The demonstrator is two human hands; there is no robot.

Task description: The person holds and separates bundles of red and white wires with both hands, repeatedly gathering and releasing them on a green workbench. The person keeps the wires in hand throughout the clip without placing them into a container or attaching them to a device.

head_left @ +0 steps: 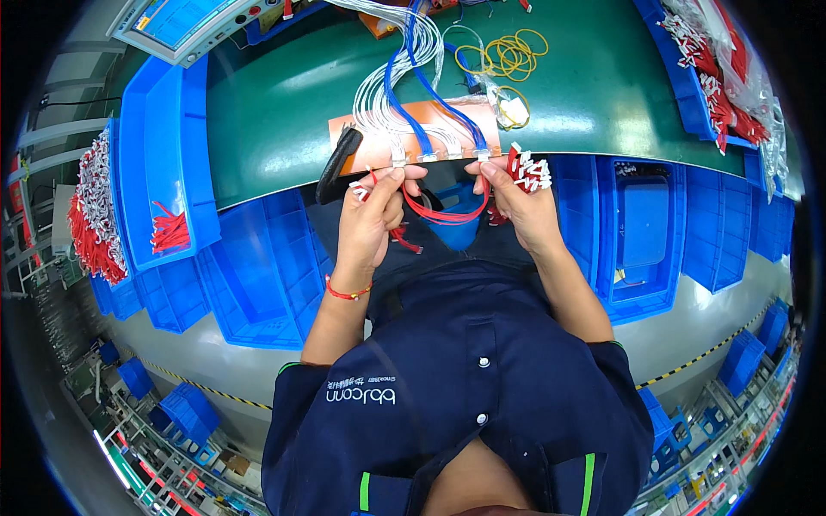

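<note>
My left hand (372,219) and my right hand (521,199) each pinch one end of a red wire cable (446,220), which sags in a loop between them. Its ends are at the white connector sockets along the front edge of an orange board (342,129); whether they are fully seated is hard to see. A bunch of red cables with white plugs (533,172) sticks out by my right fingers. More red wire ends (404,239) hang below my left hand. White wires (372,96) and blue cables (397,101) run from the sockets toward the back.
A green worktable (284,112) carries yellow wire loops (516,56), a black padded strip (337,168) and a tester with a screen (185,27). Blue bins (163,129) flank it, some holding red cables (170,230). Other blue bins (723,228) stand below the front edge.
</note>
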